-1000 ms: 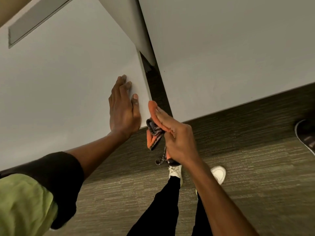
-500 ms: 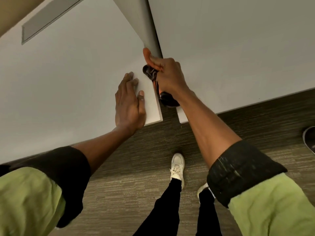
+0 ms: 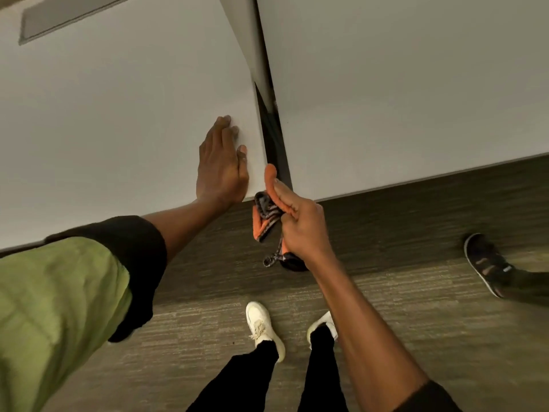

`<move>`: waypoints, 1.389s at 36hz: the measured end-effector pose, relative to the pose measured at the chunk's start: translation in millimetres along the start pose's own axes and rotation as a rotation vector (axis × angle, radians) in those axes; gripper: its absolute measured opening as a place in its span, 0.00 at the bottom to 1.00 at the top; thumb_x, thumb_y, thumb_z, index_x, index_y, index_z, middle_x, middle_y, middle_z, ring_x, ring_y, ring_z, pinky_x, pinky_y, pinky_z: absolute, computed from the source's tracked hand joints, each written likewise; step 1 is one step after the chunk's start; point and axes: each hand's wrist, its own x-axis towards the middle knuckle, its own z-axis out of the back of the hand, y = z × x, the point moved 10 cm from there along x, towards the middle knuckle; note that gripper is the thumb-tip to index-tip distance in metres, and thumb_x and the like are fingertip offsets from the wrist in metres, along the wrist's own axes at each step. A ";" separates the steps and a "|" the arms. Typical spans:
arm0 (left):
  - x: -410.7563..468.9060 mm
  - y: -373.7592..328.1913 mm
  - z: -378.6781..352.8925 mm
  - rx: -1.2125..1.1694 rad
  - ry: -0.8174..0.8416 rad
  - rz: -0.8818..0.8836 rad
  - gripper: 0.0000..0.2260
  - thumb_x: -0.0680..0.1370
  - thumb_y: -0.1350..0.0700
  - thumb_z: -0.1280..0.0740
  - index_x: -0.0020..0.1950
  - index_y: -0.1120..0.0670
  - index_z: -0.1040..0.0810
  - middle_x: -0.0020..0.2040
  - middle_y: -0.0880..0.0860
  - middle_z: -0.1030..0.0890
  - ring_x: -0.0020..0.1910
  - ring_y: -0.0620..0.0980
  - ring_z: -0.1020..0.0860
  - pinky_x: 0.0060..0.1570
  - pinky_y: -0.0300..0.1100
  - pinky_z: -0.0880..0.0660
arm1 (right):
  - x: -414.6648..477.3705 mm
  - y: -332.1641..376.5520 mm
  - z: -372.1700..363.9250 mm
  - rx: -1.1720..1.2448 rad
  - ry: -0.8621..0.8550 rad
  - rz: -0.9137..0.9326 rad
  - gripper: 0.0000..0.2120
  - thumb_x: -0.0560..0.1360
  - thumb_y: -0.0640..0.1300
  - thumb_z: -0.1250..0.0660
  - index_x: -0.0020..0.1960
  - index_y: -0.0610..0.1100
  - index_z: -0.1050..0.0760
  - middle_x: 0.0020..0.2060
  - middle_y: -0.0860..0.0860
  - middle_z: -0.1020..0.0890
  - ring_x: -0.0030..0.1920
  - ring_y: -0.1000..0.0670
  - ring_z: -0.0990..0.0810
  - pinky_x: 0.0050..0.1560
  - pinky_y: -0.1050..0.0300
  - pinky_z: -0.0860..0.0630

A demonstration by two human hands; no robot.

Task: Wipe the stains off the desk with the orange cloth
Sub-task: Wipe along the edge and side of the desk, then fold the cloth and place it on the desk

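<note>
My left hand (image 3: 221,165) lies flat, fingers together, on the near right corner of the white desk (image 3: 118,114). My right hand (image 3: 300,221) is closed around the orange cloth (image 3: 269,215), a bunched orange and grey rag with a loop hanging below. The cloth's orange tip pokes up at the near mouth of the narrow dark gap (image 3: 271,135) between this desk and a second white desk (image 3: 401,99) on the right. The hand and cloth hang just in front of the desks' front edges, over the floor. No stain is plain to see on either top.
A grey divider post (image 3: 258,55) runs back along the gap. A grey inset strip (image 3: 68,19) sits at the far left of the left desk. My two white shoes (image 3: 264,328) stand on grey carpet; another person's dark shoe (image 3: 487,263) is at the right.
My right hand, up in the gap against the divider half a second ago, has pulled back toward me with the cloth to the desks' front edge. My left hand stays flat on the corner.
</note>
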 end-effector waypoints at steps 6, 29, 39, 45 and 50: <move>-2.1 -3.1 2.5 -0.025 0.026 -0.006 0.23 0.87 0.51 0.42 0.81 0.58 0.34 0.84 0.56 0.35 0.84 0.56 0.37 0.84 0.55 0.38 | -26.1 0.1 5.0 -0.029 -0.029 -0.020 0.37 0.77 0.25 0.39 0.77 0.58 0.30 0.76 0.58 0.27 0.73 0.61 0.31 0.79 0.54 0.33; -174.9 49.9 84.5 -0.978 0.507 0.723 0.19 0.85 0.40 0.34 0.54 0.54 0.14 0.50 0.57 0.10 0.49 0.54 0.12 0.50 0.51 0.16 | -147.3 106.3 -44.3 -0.126 -0.256 0.353 0.36 0.71 0.20 0.37 0.72 0.47 0.21 0.67 0.53 0.18 0.69 0.57 0.21 0.71 0.54 0.23; -215.5 78.0 136.5 -1.549 0.586 0.895 0.15 0.83 0.54 0.30 0.62 0.64 0.14 0.58 0.64 0.12 0.61 0.61 0.13 0.65 0.55 0.17 | -169.3 161.5 -118.5 -0.207 -0.141 0.518 0.36 0.71 0.20 0.36 0.73 0.46 0.23 0.70 0.52 0.20 0.72 0.55 0.22 0.72 0.49 0.23; -218.9 117.5 162.6 -1.494 0.478 0.856 0.12 0.84 0.64 0.33 0.64 0.68 0.17 0.58 0.65 0.12 0.59 0.63 0.14 0.65 0.59 0.17 | -174.7 177.1 -156.5 -0.307 -0.028 0.553 0.35 0.69 0.23 0.33 0.73 0.44 0.23 0.72 0.52 0.21 0.73 0.57 0.24 0.72 0.52 0.24; -224.9 144.4 187.8 -1.417 0.346 0.785 0.09 0.78 0.63 0.26 0.58 0.63 0.14 0.52 0.61 0.10 0.52 0.58 0.12 0.53 0.50 0.14 | -174.8 181.6 -182.3 -0.283 0.063 0.499 0.31 0.72 0.33 0.29 0.74 0.45 0.24 0.72 0.52 0.22 0.73 0.59 0.25 0.69 0.55 0.21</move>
